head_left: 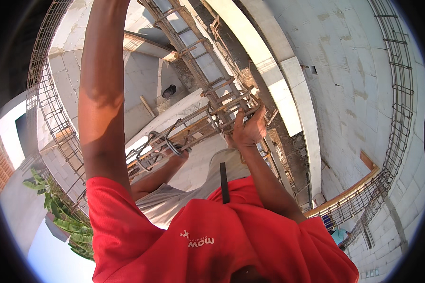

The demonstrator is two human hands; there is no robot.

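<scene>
My right hand (250, 127) is closed around steel bars where two rebar cages meet, its thumb and fingers on either side of the metal. One rebar cage (193, 54), with square stirrups, runs from this junction toward the top of the view. Another cage (198, 123) leads off to the left. Bent bar ends (171, 141) curl up from it beside my bare foot (180, 156). My left arm (101, 89) reaches straight up past the top edge, so that hand is out of sight.
Pale block walls (344, 70) rise on the right, beside a light concrete ledge (288, 94). Further rebar cages (399, 89) curve along both sides. Below at left, a dark object (169, 91) lies near a wooden stick (147, 106). Green leaves (63, 214) show at lower left.
</scene>
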